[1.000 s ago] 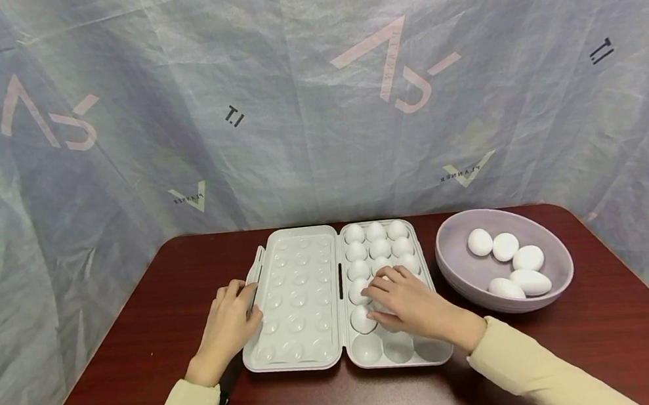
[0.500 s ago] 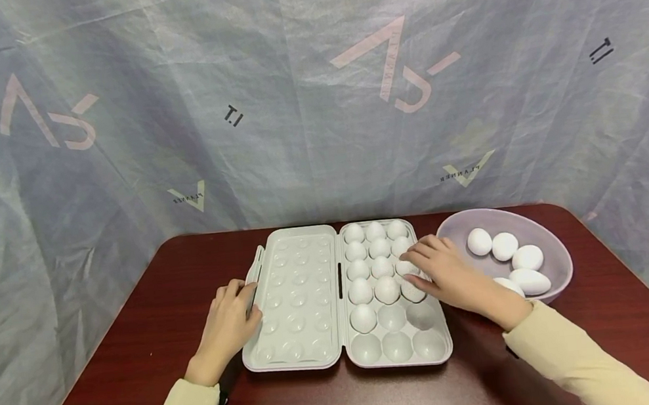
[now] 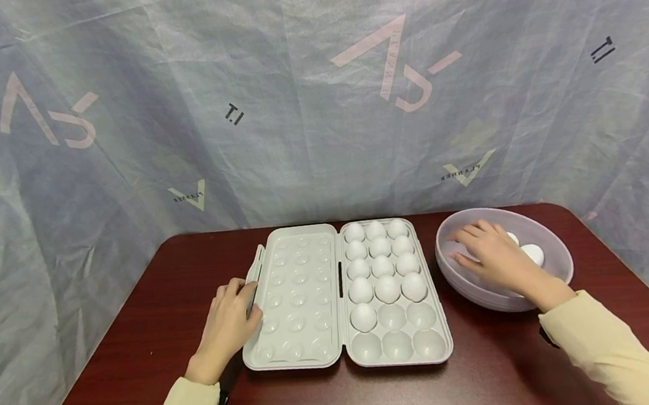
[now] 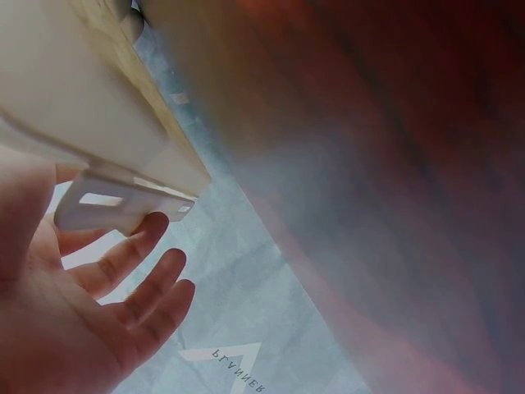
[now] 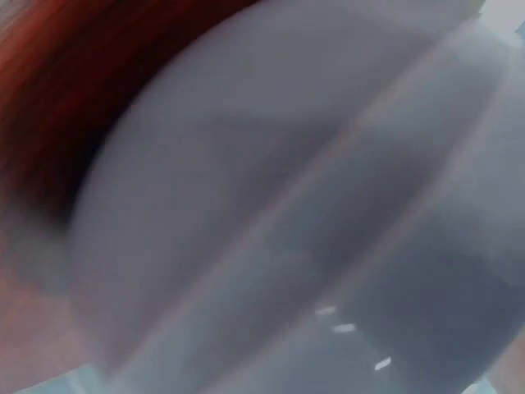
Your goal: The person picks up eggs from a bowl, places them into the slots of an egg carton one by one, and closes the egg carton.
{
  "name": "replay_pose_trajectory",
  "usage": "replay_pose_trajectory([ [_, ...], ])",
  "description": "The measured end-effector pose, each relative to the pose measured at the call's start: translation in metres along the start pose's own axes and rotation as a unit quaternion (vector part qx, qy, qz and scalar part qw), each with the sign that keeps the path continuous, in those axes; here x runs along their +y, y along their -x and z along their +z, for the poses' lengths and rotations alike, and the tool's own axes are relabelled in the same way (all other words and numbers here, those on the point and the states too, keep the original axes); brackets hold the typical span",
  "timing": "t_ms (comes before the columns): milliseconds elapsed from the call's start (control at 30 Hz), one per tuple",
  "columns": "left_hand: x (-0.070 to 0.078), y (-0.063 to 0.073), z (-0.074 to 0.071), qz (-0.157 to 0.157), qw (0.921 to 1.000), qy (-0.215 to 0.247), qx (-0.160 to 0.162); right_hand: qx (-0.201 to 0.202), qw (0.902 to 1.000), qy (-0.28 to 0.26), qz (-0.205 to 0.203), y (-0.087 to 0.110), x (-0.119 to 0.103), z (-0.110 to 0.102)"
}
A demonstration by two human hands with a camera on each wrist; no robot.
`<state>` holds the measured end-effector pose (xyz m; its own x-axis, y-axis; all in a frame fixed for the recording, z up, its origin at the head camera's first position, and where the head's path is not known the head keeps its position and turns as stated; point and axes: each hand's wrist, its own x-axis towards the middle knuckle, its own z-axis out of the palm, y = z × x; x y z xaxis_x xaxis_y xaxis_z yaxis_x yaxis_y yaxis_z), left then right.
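Note:
A white plastic egg carton lies opened flat on the table, its dimpled lid (image 3: 294, 298) on the left and its egg tray (image 3: 381, 361) on the right. White eggs (image 3: 387, 289) fill the back rows; one more sits at the left of the row in front of them. My left hand (image 3: 224, 325) holds the latch flap (image 4: 107, 201) at the lid's left edge between thumb and fingers. Over the lilac bowl (image 3: 562, 263) is my right hand (image 3: 499, 260), fingers loosely bent, no egg visible in them. It partly hides the white eggs (image 3: 534, 254) inside. The bowl's side (image 5: 189, 180) fills the blurred right wrist view.
The dark red wooden table (image 3: 178, 277) carries the carton and, right of it, the bowl. Behind the table's back edge hangs a grey printed sheet (image 3: 293, 133). The tray's front sockets (image 3: 397, 346) hold no eggs.
My right hand has let go of an egg in the tray and moved right, across the tray's edge, to over the bowl. The left hand stays at the lid's latch flap.

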<state>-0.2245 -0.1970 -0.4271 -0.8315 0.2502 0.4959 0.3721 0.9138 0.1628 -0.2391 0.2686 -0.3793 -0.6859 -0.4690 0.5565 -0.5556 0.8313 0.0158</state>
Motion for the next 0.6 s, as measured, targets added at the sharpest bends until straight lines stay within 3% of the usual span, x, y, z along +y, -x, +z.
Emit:
replay_pose_trajectory([
  [200, 0.0, 0.0, 0.0, 0.002, 1.0, 0.001, 0.002, -0.011, 0.9998, 0.003, 0.014, 0.013, 0.018, -0.001],
  [600, 0.0, 0.0, -0.001, -0.001, 1.0, 0.0, 0.001, -0.088, 0.9952, -0.017, 0.04, 0.036, 0.033, -0.01],
])
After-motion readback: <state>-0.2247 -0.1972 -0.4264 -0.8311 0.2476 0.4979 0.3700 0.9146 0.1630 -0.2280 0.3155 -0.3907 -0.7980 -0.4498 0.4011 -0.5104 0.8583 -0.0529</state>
